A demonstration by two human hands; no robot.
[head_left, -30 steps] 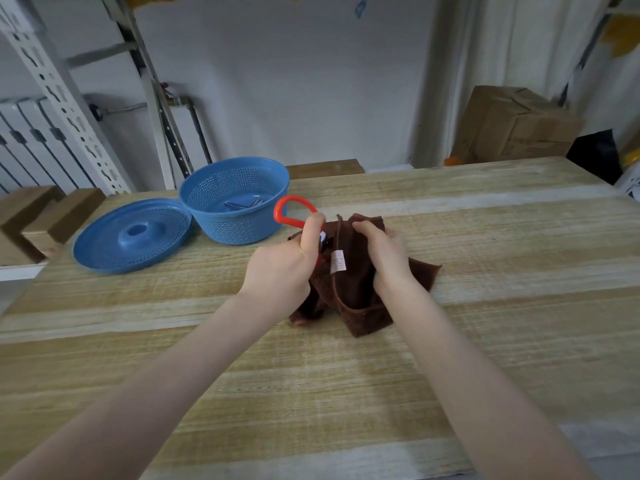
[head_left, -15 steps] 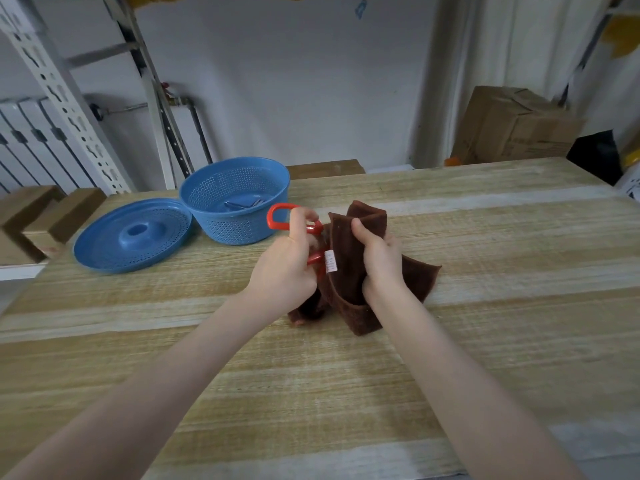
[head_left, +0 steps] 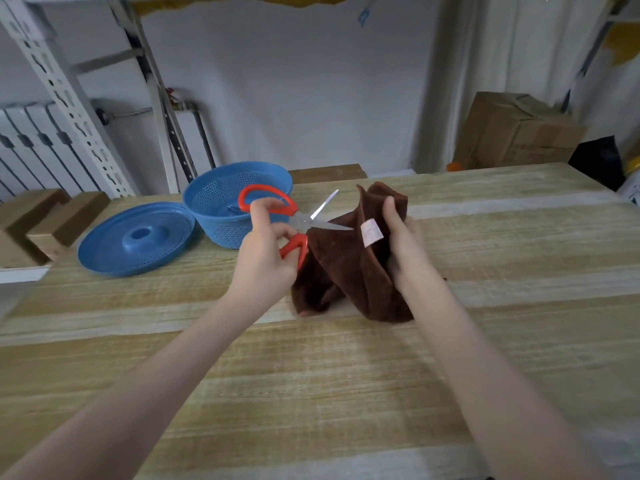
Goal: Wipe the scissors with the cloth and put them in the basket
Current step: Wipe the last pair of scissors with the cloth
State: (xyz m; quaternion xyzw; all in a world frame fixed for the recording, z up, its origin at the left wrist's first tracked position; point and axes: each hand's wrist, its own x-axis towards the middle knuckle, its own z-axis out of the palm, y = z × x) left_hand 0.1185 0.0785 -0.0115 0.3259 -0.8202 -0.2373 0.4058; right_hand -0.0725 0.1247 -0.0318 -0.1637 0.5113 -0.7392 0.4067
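Note:
My left hand [head_left: 265, 258] grips the red handles of the scissors [head_left: 304, 221], whose two steel blades stand spread apart, clear of the cloth and pointing right. My right hand [head_left: 403, 244] holds the bunched brown cloth [head_left: 346, 268] up from the wooden table, a white label showing by my thumb. The blue basket [head_left: 214, 202] sits just behind my left hand, with something small lying inside it.
A round blue lid [head_left: 135, 237] lies left of the basket. Wooden blocks [head_left: 52, 220] sit at the table's left edge by a metal rack [head_left: 69, 98]. A cardboard box [head_left: 516, 136] stands behind the far right of the table [head_left: 311, 393].
The scissors have slid left out of the cloth and their blades have opened and come into sight. My right hand has lifted the cloth a little higher.

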